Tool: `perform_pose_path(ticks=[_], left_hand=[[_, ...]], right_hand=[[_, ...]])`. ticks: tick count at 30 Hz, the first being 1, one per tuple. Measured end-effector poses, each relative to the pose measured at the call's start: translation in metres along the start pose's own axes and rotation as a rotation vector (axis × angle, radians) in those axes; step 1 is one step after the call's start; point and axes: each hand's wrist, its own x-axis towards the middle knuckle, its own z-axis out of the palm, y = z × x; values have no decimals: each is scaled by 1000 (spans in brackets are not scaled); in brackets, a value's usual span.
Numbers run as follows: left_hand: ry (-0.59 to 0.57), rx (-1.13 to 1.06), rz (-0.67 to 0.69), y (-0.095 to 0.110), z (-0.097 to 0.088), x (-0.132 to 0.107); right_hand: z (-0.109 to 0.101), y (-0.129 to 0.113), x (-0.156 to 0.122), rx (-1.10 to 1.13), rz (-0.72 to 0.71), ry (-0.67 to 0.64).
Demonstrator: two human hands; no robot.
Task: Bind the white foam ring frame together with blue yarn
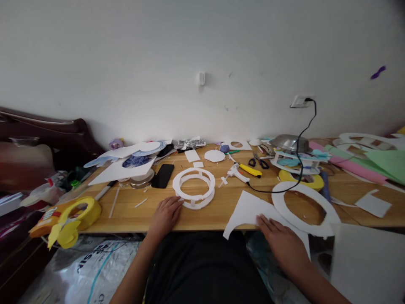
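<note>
Apparently to steady it, the right hand (281, 240) lies flat on the cut sheet (248, 207), gripping nothing; the left hand (166, 213), fingers bent, is beside the white ring (194, 197) on the table (126, 217), its grip unclear.

Left hand (166, 215): too close to the double ring (176, 184) to tell touching from apart.
Right hand (283, 242): hiding part of the white cut-out sheet (248, 207).
Forearms (134, 270): cut off by the bottom edge.
White board (370, 261): cut off at the right.
Green sheet (387, 162): running past the right edge.
Blue tangle (137, 161): partly covered by a white sheet (107, 175).
Plastic bag (98, 274): print only partly readable.
Purple scrap (378, 72): too small to identify.
</note>
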Motion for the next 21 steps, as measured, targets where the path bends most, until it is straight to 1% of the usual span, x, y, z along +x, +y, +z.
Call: perform_pose_path(ticks=[3,5,8,10,11,13,14,15,16,18,19,20,21], left_hand=[[-2,-1,-7,2,-1,1],[-7,-1,-3,2,-1,1],[1,2,1,1,0,1],[12,4,3,1,1,0],[17,4,5,0,2,0],[26,1,4,0,2,1],[30,-2,1,0,2,1],[33,-5,-1,0,2,1],[35,-9,-4,-1,2,1],[36,-15,-8,-1,1,1],[36,-18,-9,-1,1,1],[37,-20,-11,-2,2,1],[38,-22,-13,-2,2,1]], right_hand=[[-2,8,-9,20,-22,15],[-6,17,-13,93,-36,26],[-24,28,-11,281,-4,119],[-45,31,-5,462,107,201],[-57,32,-1,566,203,232],[-83,30,9,777,453,285],[-95,28,14,902,547,294],[-105,26,20,1050,612,321],[-113,23,26,1205,643,340],[-119,16,39,1459,677,375],[-117,13,46,1536,683,374],[-111,11,51,1546,685,364],[-103,12,55,1496,688,355]])
